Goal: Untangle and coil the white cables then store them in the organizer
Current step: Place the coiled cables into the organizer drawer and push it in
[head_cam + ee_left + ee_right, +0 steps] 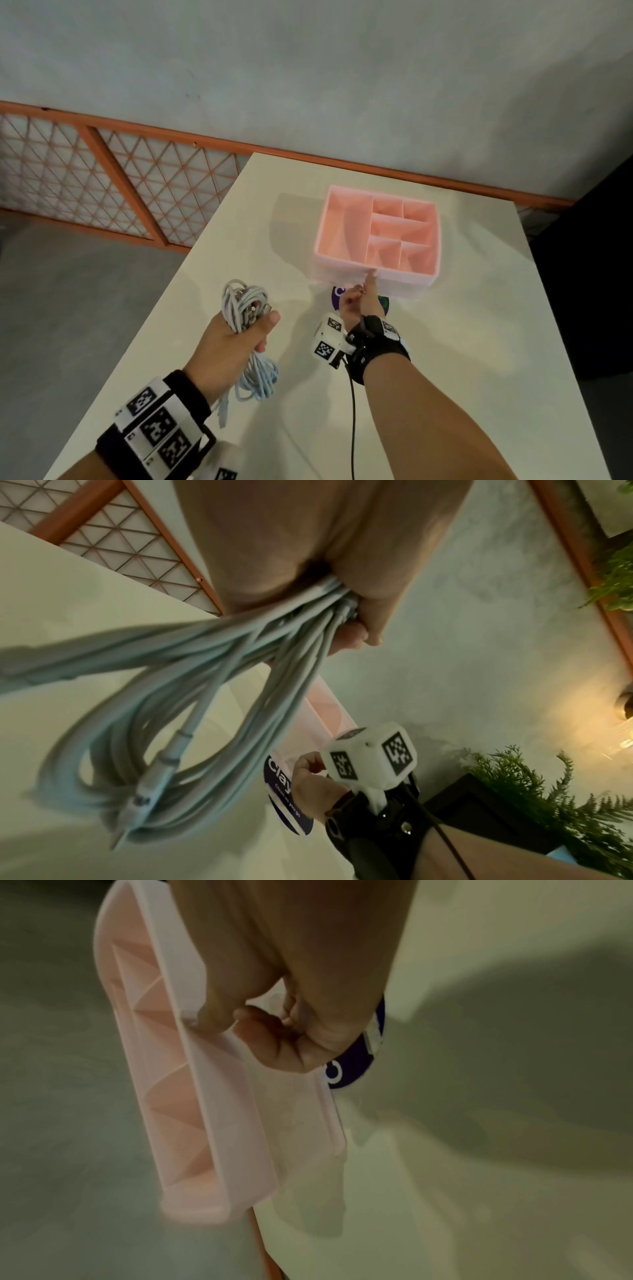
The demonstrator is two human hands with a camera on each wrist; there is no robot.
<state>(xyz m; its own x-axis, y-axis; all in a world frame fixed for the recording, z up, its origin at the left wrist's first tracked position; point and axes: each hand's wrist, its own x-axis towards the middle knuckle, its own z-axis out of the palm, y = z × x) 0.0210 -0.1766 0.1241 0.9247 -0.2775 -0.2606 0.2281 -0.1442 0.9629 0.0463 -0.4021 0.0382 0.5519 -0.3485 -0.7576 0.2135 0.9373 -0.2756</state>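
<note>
The left hand is nearest, raised over the near left part of the cream counter, its fingers and thumb wrapped round one bundle of white cables. Loops rise above the fist and more loops hang below it, with one plug end dangling toward the counter edge; how many separate cables make up the bundle cannot be told. Further in, the right hand reaches forward, its fingers curled and its thumb set against the near rim of the single pink organizer, pinching that wall. One round purple sticker lies on the counter under this hand. The organizer stands on the counter's far part and shows six open compartments: one long one on the left and five smaller ones on the right
</note>
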